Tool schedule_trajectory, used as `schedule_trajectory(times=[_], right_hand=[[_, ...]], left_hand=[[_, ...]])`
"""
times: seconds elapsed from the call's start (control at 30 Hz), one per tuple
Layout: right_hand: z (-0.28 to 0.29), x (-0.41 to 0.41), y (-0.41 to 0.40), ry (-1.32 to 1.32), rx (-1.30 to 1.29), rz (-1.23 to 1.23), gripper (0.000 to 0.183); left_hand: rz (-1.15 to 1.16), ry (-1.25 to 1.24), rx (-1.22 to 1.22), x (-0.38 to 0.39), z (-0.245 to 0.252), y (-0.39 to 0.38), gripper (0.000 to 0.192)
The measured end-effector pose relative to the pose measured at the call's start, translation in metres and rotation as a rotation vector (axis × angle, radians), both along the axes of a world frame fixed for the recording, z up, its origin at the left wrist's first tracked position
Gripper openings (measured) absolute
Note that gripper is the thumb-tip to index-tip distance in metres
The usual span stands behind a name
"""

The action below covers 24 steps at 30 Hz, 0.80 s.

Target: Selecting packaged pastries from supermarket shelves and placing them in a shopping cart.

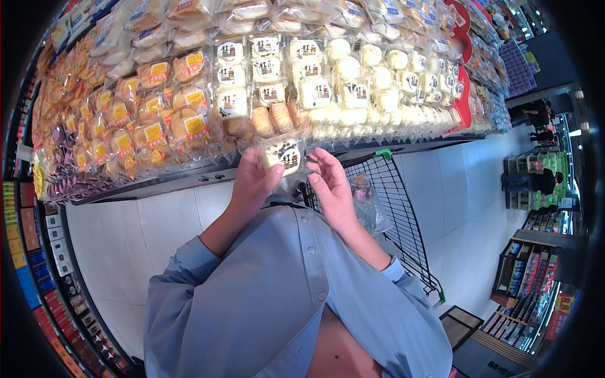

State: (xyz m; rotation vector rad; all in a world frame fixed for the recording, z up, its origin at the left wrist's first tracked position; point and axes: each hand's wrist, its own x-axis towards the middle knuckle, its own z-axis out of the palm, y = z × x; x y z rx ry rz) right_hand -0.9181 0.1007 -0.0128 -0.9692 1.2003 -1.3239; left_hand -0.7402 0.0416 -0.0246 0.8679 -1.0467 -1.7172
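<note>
A clear-wrapped pale square pastry (283, 157) with dark bits and a printed label is in my left hand (255, 177), the thumb lying on its lower edge. Just to the right, my right hand (331, 182) is raised with its fingers apart and curled loosely, holding nothing. Beyond both hands, similar wrapped pastries (232, 101) are stacked in rows on the display. Wrapped round cakes with yellow and red labels (194, 125) lie to their left. Ridged golden pastries (282, 118) sit near the display's front edge.
A wire shopping cart (401, 208) with a green corner stands at my right, a clear plastic bag (371, 203) in it. The display's dark front edge (156, 189) runs before me. Shelves of boxed goods (35, 257) curve along the left. Farther right, a person (543, 183) is by green shelving.
</note>
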Motion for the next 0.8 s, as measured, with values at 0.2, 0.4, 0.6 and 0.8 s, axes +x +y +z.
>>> schedule_trajectory(times=[0.2, 0.4, 0.6, 0.8], right_hand=[[0.000, -0.003, 0.000, -0.064, -0.059, 0.050, 0.067], [0.009, -0.006, 0.003, -0.440, 0.090, -0.107, 0.050], [0.010, -0.014, 0.007, -0.534, 0.120, -0.113, 0.042], [0.013, -0.016, 0.012, -0.499, 0.128, -0.106, 0.043]], left_hand=[[-0.232, -0.194, -0.261, 0.000, 0.001, 0.004, 0.050], [-0.312, -0.172, -0.343, -0.009, 0.016, 0.000, 0.042], [-0.164, -0.302, -0.302, -0.022, 0.001, -0.046, 0.039], [0.070, -0.677, -0.400, -0.045, -0.002, -0.097, 0.063]])
